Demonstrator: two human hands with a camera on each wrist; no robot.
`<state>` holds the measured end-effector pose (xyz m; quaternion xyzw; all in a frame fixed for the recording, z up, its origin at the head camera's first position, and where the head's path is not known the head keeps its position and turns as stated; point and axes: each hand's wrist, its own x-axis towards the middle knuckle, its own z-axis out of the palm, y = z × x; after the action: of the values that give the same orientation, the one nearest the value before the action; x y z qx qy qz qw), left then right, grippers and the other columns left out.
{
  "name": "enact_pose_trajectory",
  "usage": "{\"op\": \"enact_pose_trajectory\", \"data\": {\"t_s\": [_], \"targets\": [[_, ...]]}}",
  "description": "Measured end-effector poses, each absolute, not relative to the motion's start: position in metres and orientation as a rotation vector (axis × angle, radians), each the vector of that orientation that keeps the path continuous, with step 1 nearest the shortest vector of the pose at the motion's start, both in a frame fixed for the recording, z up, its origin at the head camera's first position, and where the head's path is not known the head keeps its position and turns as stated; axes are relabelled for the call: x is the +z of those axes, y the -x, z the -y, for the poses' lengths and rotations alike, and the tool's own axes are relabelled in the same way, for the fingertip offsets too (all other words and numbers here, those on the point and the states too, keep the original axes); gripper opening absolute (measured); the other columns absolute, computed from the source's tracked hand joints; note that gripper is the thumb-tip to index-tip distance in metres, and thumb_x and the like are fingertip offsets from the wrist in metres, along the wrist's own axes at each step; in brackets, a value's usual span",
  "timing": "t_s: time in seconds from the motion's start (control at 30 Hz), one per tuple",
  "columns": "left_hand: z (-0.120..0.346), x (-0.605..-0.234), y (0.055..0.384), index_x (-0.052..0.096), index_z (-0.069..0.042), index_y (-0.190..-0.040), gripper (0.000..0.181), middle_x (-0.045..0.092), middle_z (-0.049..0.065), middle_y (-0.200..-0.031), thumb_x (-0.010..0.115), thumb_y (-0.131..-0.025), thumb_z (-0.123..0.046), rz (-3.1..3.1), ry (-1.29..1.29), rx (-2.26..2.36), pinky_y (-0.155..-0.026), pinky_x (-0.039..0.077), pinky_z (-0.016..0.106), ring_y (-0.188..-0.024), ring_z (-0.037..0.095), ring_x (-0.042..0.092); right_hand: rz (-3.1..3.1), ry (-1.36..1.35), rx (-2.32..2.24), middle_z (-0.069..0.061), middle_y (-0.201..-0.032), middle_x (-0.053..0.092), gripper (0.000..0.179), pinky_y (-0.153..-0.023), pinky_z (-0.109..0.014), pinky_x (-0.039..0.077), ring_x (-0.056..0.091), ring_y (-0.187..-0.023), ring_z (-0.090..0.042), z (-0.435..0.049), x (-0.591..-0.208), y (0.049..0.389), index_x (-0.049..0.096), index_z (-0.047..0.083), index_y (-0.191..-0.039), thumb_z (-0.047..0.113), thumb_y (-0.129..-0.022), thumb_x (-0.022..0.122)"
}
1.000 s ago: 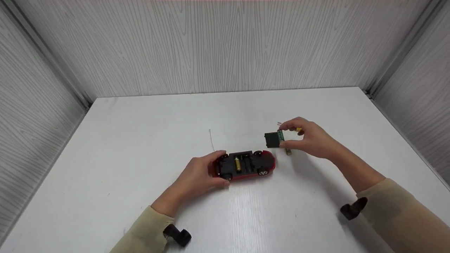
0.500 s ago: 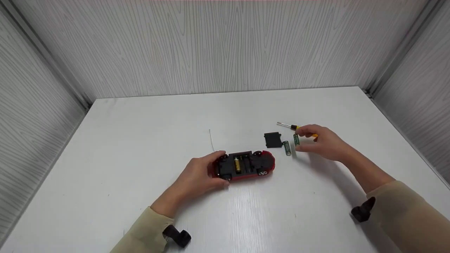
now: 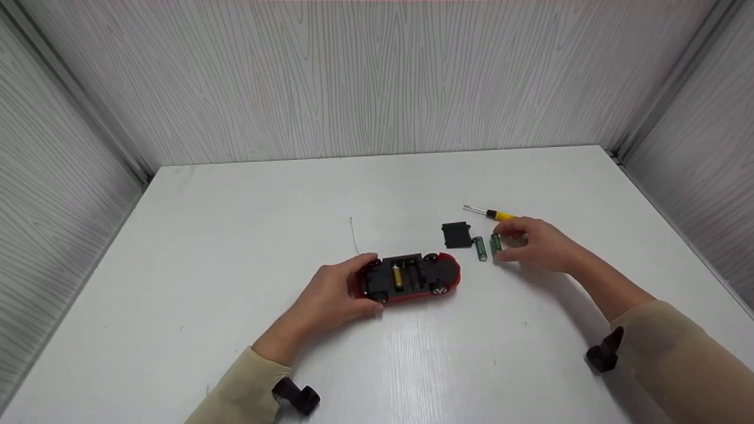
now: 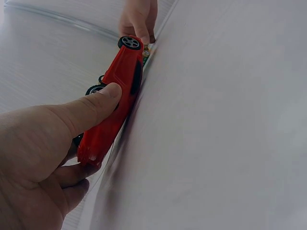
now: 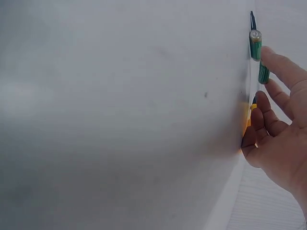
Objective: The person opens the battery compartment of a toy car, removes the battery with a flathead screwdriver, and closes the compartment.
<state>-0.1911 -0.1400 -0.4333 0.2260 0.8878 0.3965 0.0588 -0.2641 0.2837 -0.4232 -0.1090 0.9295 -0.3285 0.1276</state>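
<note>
My left hand [image 3: 333,294] grips the rear of a red toy car [image 3: 452,290], which lies upside down with its battery bay facing up. A gold battery [image 3: 398,277] sits in that bay. In the left wrist view, my thumb presses along the red side of the car [image 4: 112,115]. To the right, my right hand [image 3: 539,244] pinches a green battery [image 3: 496,242] by its ends between thumb and finger, close over the table. Another green battery [image 3: 480,248] lies just left of it. Both green batteries also show in the right wrist view.
A black battery cover [image 3: 457,235] lies behind the car, left of the green batteries. Beyond my right hand is a screwdriver [image 3: 492,214] with a yellow handle. A thin wire antenna [image 3: 354,235] sticks out behind the car. Grey wood-grain panels [image 3: 377,82] wall the white table.
My right hand has carried a green battery from over the black cover to the right and lowered it beside the other one. The left hand and the car have stayed put.
</note>
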Motion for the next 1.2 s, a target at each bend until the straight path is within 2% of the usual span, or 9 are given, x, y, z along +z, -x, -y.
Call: {"op": "enact_pose_trajectory", "data": {"t_s": [0.2,0.47,0.83,1.2], "targets": [[0.1396,-0.4331,0.1918,0.054,-0.014,-0.156,0.087,0.066,0.006,-0.143,0.096,-0.081,-0.025,-2.691,-0.671,1.188,-0.114,0.044,0.047,-0.132,0.022,0.06,-2.719,0.31,-0.878,-0.014,-0.129,0.06,0.049,-0.103,-0.047,0.042,0.051,-0.117,-0.031,-0.2826,-0.4256,0.2675,0.068,0.011,-0.133,0.029,-0.09,0.086],[0.1394,-0.4344,0.1921,0.054,-0.013,-0.156,0.088,0.066,0.006,-0.143,0.096,-0.08,-0.025,-2.691,-0.682,1.193,-0.114,0.044,0.046,-0.131,0.023,0.061,-2.687,0.291,-0.897,-0.013,-0.137,0.061,0.053,-0.112,-0.05,0.04,0.053,-0.128,-0.031,-0.2827,-0.4268,0.2675,0.066,0.011,-0.136,0.03,-0.09,0.086],[0.1396,-0.435,0.1921,0.054,-0.013,-0.156,0.087,0.066,0.006,-0.144,0.096,-0.081,-0.026,-2.683,-0.673,1.196,-0.112,0.046,0.046,-0.128,0.022,0.061,-2.671,0.286,-0.927,-0.012,-0.142,0.06,0.064,-0.116,-0.051,0.04,0.052,-0.133,-0.032,-0.2844,-0.4285,0.268,0.06,0.01,-0.142,0.033,-0.09,0.087],[0.1398,-0.4357,0.1925,0.052,-0.016,-0.158,0.089,0.064,0.004,-0.146,0.096,-0.081,-0.028,-2.676,-0.657,1.183,-0.114,0.044,0.045,-0.132,0.021,0.059,-2.662,0.3,-0.951,-0.012,-0.145,0.059,0.068,-0.117,-0.051,0.039,0.052,-0.135,-0.032,-0.2853,-0.4288,0.2678,0.058,0.009,-0.146,0.033,-0.089,0.088]]}}
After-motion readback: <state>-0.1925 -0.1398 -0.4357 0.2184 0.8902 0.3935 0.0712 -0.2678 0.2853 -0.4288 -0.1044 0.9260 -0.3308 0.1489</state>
